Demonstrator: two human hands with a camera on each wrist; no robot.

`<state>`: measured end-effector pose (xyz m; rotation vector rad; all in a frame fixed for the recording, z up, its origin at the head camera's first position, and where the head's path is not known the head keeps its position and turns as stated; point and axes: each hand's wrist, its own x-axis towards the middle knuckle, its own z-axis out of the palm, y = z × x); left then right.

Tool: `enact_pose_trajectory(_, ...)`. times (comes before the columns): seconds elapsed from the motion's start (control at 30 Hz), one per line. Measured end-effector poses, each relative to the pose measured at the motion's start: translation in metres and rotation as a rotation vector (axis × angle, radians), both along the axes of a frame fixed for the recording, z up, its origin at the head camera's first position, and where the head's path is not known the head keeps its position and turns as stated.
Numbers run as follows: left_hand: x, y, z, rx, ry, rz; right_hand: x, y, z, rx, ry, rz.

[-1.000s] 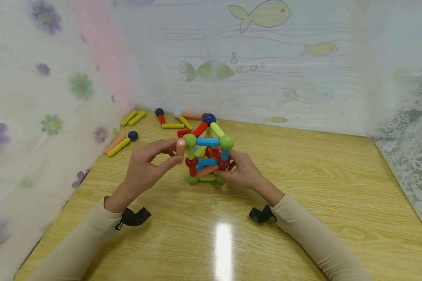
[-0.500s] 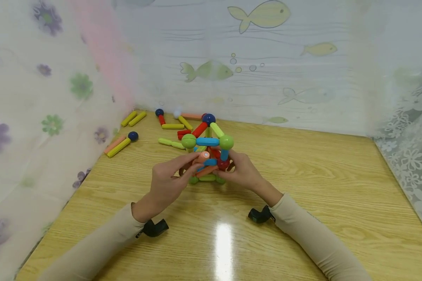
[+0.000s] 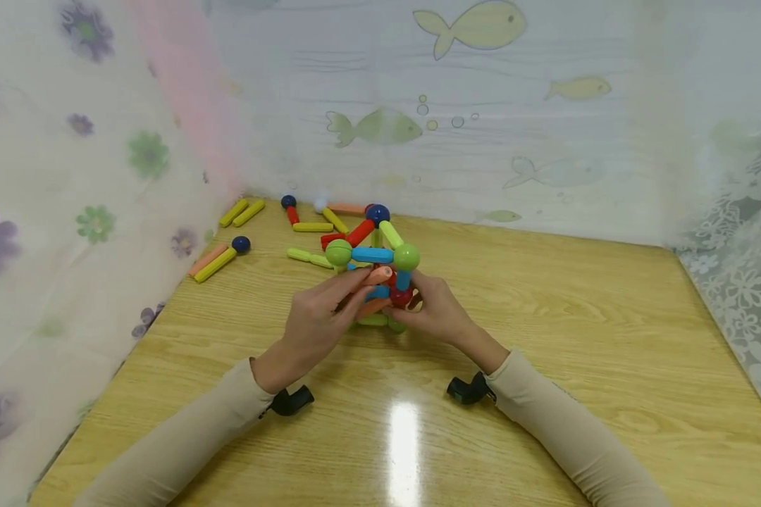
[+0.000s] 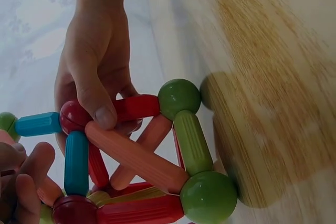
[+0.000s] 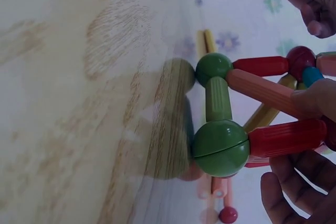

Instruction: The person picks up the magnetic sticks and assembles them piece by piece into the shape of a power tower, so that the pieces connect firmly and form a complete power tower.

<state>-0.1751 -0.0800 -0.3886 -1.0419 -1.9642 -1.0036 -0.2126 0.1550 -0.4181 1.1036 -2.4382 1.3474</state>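
Observation:
A frame of magnetic rods and balls stands upright on the table, with a blue ball point(image 3: 377, 214) on top and green balls point(image 3: 407, 256) at mid height. My left hand point(image 3: 317, 317) pinches an orange rod point(image 3: 382, 274), its pale end showing inside the frame's front opening, above a blue crossbar. My right hand point(image 3: 440, 310) grips the frame's right side by a dark red ball point(image 4: 74, 115). In the right wrist view, the right thumb point(image 5: 317, 98) presses a slanted orange rod point(image 5: 265, 90). Left fingers point(image 4: 31, 177) show at the left wrist view's lower left.
Loose pieces lie behind and to the left: yellow rods point(image 3: 249, 213), a blue ball point(image 3: 241, 244) joined to a yellow rod, a light green rod point(image 3: 299, 253) and a white ball point(image 3: 320, 204). Patterned cloth point(image 3: 380, 84) walls off the table's point(image 3: 577, 338) back and sides.
My left hand has moved right with the orange rod, from beside the frame's left side to inside its front opening. The right hand has stayed on the frame.

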Motion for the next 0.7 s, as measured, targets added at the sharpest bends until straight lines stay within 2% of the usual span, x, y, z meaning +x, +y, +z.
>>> enact_pose_trajectory(0.2,-0.0015,0.0030,-0.0022,-0.030,0.014,0.038,0.0005,0.0006,-0.0024,0.006,0.001,-0.003)
enact_pose_trajectory(0.57,-0.0041,0.0085,0.0027,-0.041,0.013,0.072,0.0004,0.0002,-0.0006,0.010,0.004,-0.002)
enact_pose_trajectory(0.7,-0.0035,0.0071,0.0042,-0.067,0.039,0.086,0.0008,0.0003,0.0005,0.016,0.000,-0.001)
